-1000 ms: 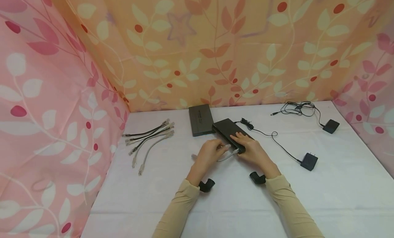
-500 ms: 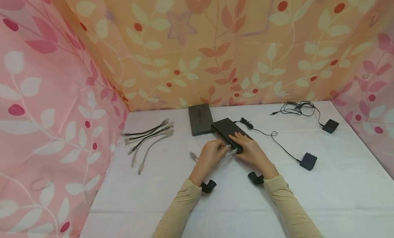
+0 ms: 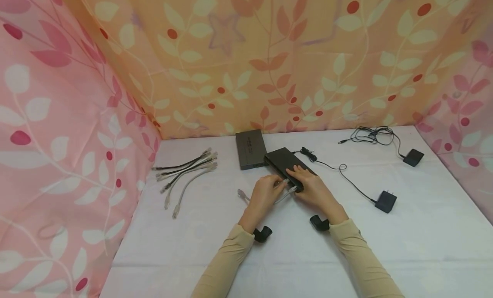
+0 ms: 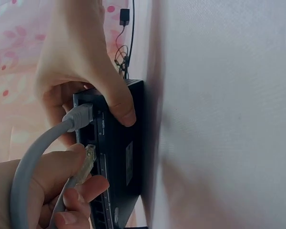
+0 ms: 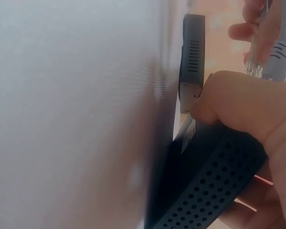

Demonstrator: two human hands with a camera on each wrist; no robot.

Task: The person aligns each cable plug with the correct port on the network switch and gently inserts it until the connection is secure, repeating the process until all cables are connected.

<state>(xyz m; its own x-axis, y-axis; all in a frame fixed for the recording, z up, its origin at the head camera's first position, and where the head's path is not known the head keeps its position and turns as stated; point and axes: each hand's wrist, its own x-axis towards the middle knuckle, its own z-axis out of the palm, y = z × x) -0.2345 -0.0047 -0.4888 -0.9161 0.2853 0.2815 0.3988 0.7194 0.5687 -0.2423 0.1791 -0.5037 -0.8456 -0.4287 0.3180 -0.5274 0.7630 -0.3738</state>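
Observation:
My right hand (image 3: pixel 313 184) grips a black network switch (image 3: pixel 285 158) at its near end, fingers across the top and thumb on the underside. My left hand (image 3: pixel 265 192) pinches a clear Ethernet plug (image 4: pixel 89 160) between thumb and fingers, its tip right at the switch's row of ports. In a port close beside it sits a grey Ethernet plug (image 4: pixel 81 117), its cable (image 4: pixel 26 167) curving away past my left hand. The switch is tilted, its port side toward my left hand. A loose plug end (image 3: pixel 242 194) shows on the table left of my left wrist.
A second grey switch (image 3: pixel 251 149) lies behind, close to the held one. Several Ethernet cables (image 3: pixel 186 171) are spread at left. Right, a power adapter (image 3: pixel 386 201) has its cord running to the held switch; another adapter (image 3: pixel 414 157) lies behind with its coiled cord.
My left hand has shifted slightly right, staying at the ports with the plug. The loose plug end by its wrist shows more clearly. The switch has moved slightly left in my right hand.

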